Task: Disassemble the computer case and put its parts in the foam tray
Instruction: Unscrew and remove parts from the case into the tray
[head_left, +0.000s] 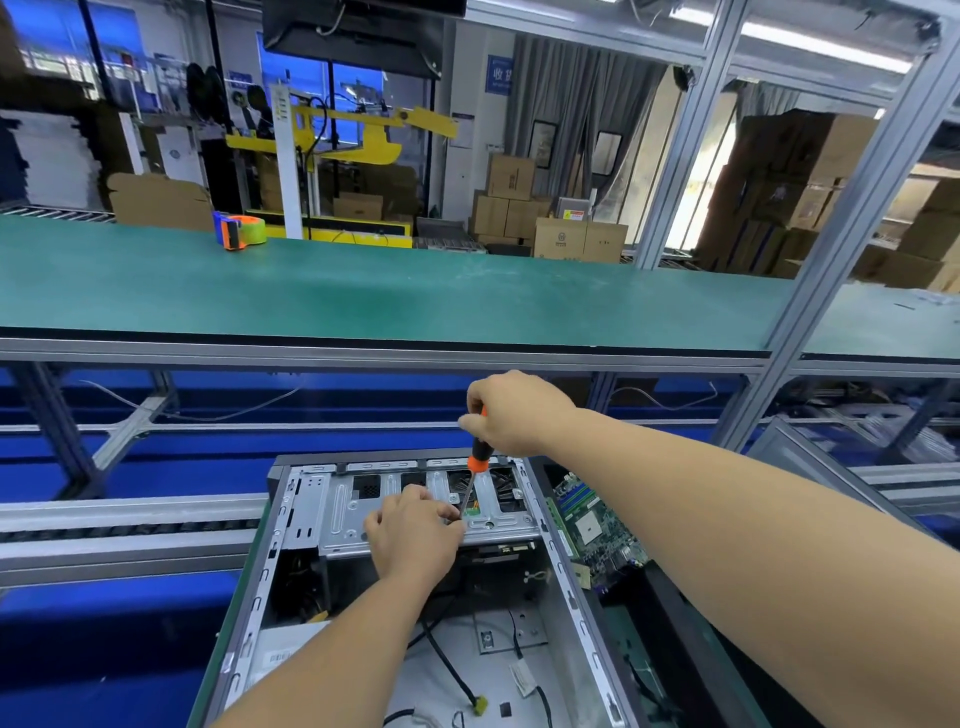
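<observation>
Computer case (415, 597) lies open on its side at the near edge of the bench, grey metal frame w/ slotted rails, black cables across the pale floor inside. Silver drive cage (343, 512) sits at the far end, punched w/ holes & slots. Right hand (511, 413) is wrapped round the top of a screwdriver (475, 457) w/ orange-black handle, tip down on the cage. Left hand (413, 535) rests on the cage, fingertips pinching the shaft near the tip. Green circuit board (597, 519) lies just right of the case.
</observation>
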